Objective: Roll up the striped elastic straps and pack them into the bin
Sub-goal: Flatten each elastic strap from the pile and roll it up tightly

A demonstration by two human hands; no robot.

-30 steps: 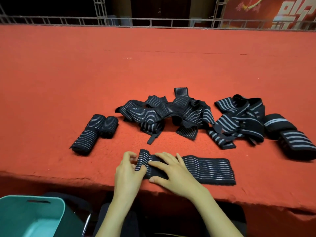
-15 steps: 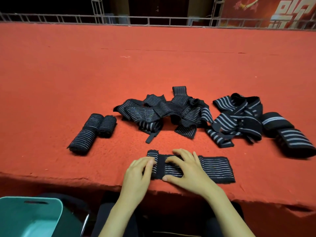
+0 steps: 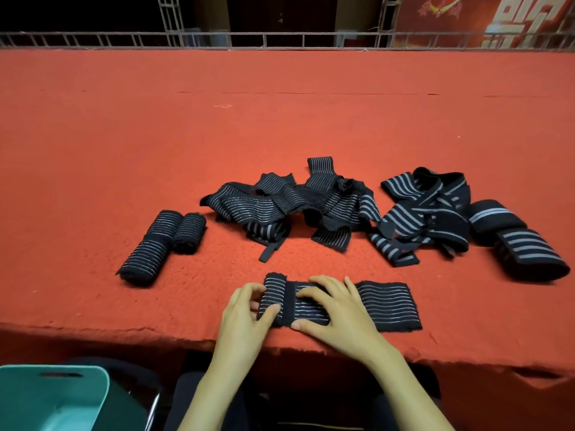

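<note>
our left hand [image 3: 244,311] curls round the nine o'clock roll [image 3: 274,290] of the striped elastic strap [image 3: 389,303]. our flat right hand [image 3: 339,309] pins it taut.

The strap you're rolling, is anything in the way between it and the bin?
Nothing visible. The strap lies by the table's front edge, left hand gripping its roll, right hand pressing it flat. The bin sits lower left, below that edge.
</note>
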